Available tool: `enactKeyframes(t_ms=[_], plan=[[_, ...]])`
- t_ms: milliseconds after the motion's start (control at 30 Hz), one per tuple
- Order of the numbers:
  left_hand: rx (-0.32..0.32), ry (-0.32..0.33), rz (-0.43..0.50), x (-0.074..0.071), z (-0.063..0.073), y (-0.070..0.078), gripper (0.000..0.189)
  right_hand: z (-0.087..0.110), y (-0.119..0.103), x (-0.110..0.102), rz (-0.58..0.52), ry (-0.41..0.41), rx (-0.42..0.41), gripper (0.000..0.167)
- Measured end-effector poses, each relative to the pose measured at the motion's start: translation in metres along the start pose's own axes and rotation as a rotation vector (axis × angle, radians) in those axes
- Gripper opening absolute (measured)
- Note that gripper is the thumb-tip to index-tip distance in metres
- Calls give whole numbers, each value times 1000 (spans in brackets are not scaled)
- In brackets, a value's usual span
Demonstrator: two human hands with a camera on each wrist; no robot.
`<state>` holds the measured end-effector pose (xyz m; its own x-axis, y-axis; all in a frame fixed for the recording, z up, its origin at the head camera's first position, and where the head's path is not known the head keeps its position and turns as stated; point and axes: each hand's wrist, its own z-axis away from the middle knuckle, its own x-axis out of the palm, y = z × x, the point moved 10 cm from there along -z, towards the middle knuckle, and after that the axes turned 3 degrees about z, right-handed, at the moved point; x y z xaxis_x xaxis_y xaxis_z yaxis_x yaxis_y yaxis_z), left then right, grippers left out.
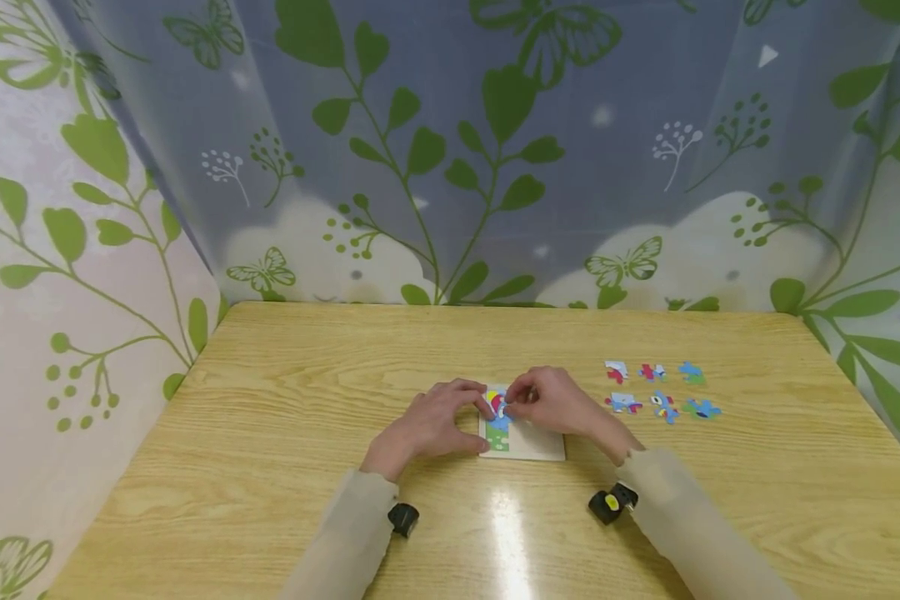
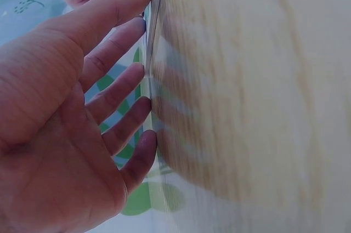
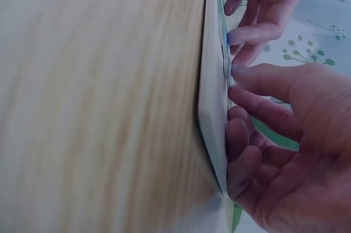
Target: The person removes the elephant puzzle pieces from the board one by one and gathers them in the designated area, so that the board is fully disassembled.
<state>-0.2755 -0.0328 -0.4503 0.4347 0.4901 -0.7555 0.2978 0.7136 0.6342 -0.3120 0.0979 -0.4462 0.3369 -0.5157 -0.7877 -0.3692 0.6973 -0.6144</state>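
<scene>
A small jigsaw puzzle board [image 1: 536, 446] lies on the table, its left part filled with joined colourful pieces and its lower right bare. My left hand [image 1: 438, 421] rests at the board's left side, thumb at the near left corner and index fingertip on the joined pieces; in the left wrist view its fingers [image 2: 118, 98] are spread and fairly straight. From the right, my right hand [image 1: 558, 404] pinches a puzzle piece [image 1: 503, 409] between thumb and index finger, down at the picture. The right wrist view shows those fingertips low over the board [image 3: 214, 96], mostly covering the piece.
Several loose puzzle pieces [image 1: 664, 407] lie in two rows to the right of the board. The wooden table [image 1: 307, 358] ends at the back against a leaf-patterned curtain [image 1: 435, 167]. Each wrist wears a black strap device [image 1: 403, 518].
</scene>
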Motion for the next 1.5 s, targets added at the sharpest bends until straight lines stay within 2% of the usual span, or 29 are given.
enactKeyframes(t_ms=[300,633,800,1067,1267,1500], plan=[[3,2,3,-1,1,0,29,-3,-2,2,-3,16,17,6],[6,8,15,-1,1,0,27,0,5,3,-60,5,150,8],[8,8,20,-1,1,0,27,-1,7,2,-81,23,143,9],[2,7,9,0,1,0,28,0,10,-2,-127,45,148,22],[0,10,17,0,1,0,27,-1,5,-3,-99,37,119,17],[-6,10,12,0,0,-2,27,-3,5,-5,-98,73,117,11]])
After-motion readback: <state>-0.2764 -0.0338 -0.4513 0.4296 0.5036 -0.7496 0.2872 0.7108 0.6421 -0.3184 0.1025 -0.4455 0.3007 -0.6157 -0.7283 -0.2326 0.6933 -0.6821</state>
